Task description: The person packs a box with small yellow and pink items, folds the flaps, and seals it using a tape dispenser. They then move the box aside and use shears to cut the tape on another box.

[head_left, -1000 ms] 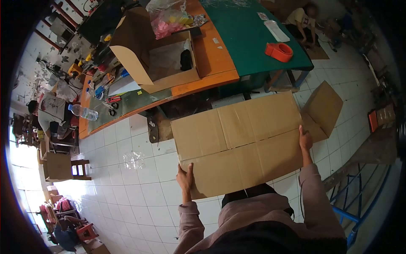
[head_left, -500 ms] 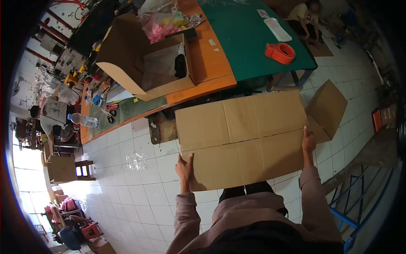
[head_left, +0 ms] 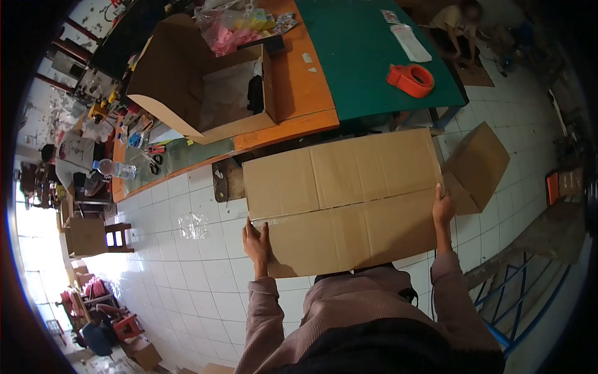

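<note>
A large brown cardboard box (head_left: 349,202) is held in front of my body, with two flaps meeting along a seam across its top face. My left hand (head_left: 255,244) grips its left edge near the seam, thumb on top. On the opposite edge, my right hand (head_left: 443,209) clasps the box just by the seam's other end, thumb up. The underside and the fingers beneath it are hidden.
An orange-topped table (head_left: 293,121) carries an open carton (head_left: 230,132), and a green table (head_left: 367,93) holds a red tape dispenser (head_left: 411,81). Another carton (head_left: 478,163) stands on the floor at right. Blue railing (head_left: 511,299) is lower right. Two people work farther off.
The box and both hands have shifted slightly left in view, and the tables have moved a little left too. Both hands keep their hold.
</note>
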{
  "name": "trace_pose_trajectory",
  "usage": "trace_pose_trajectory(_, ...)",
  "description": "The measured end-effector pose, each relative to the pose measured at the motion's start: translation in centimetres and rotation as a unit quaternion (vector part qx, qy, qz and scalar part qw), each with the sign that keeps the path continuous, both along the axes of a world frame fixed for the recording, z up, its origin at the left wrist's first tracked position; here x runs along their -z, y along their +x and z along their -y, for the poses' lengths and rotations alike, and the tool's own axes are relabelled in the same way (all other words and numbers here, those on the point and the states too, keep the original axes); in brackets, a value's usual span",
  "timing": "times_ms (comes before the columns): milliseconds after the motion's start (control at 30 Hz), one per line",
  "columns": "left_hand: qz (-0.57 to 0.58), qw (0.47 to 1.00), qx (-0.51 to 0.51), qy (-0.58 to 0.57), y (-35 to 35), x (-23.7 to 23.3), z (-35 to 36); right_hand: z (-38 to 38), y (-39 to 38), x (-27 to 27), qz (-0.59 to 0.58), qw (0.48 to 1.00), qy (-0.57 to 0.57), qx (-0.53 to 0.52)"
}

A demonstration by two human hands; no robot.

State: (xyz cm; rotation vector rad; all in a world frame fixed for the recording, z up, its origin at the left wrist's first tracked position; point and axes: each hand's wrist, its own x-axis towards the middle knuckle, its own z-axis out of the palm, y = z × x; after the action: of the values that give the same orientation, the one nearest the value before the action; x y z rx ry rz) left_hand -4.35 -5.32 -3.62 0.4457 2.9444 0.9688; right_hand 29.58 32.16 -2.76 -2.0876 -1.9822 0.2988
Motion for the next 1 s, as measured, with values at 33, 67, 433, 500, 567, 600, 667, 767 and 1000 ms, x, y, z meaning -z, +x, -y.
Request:
trace_pose_trajectory(33, -0.089, 0.996, 0.011, -0.018, 0.0, 0.4, 0.1, 0.4, 0.2, 0.2, -0.001, 1.000, -0.001, -0.008)
trace_pose_trajectory(67, -0.093, 0.996, 0.002, -0.017, 0.0, 0.5, -0.3, 0.6, 0.2, 0.3, -0.004, 1.000, 0.026, -0.016)
trace_pose_trajectory(433, -0.004, 0.985, -0.168, -0.042, -2.5, 0.9, -0.9, -0.7, -11.6, -4.7, -0.155, 0.926, 0.037, -0.342)
trace_pose_trajectory(500, -0.140, 0.983, -0.120, 0.003, -7.7, 2.7, 1.7, 1.5, -16.1, -5.8, -0.236, 0.859, -0.017, -0.454)
trace_pose_trajectory(567, -0.183, 0.974, -0.130, -0.009, -16.2, 1.2, 3.3, 4.5, -18.9, -6.9, -0.256, 0.812, -0.056, -0.521)
trace_pose_trajectory(600, -0.179, 0.973, -0.133, -0.054, -20.9, 0.2, 4.0, 5.8, -19.4, -6.9, -0.257, 0.820, -0.051, -0.509)
trace_pose_trajectory(667, -0.235, 0.960, -0.117, -0.097, -29.8, -1.8, 4.9, 8.3, -18.7, -6.5, -0.223, 0.801, -0.047, -0.554)
trace_pose_trajectory(767, -0.193, 0.970, -0.085, -0.125, -41.4, -1.2, 7.3, 9.7, -16.2, -6.9, -0.232, 0.834, -0.033, -0.500)
trace_pose_trajectory(1000, 0.019, 0.974, -0.088, -0.208, -49.4, 0.1, 7.7, 9.3, -6.7, -6.3, -0.225, 0.933, -0.055, -0.275)
